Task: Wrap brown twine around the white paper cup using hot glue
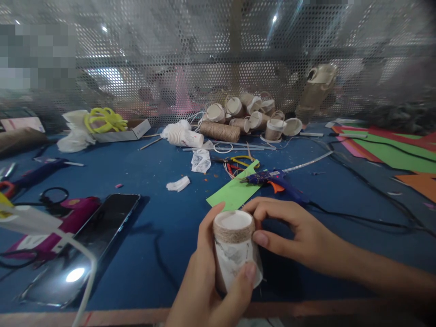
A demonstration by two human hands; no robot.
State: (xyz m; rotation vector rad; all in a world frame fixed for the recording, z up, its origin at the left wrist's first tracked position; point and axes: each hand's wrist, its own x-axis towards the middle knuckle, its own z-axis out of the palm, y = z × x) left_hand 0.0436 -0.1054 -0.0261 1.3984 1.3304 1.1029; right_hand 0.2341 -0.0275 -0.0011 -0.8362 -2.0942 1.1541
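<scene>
Cup at near centre of counter, steadied by left hand's fingers curled round it, leaving right hand's fingers, half-curled, to press the twine.

The tapered white paper cup with a printed side is inverted, its closed base uppermost and its wider rim downward, within the grasp of the left hand. A band of brown twine encircles the cup just below the base, beside the right hand's fingertips.
</scene>
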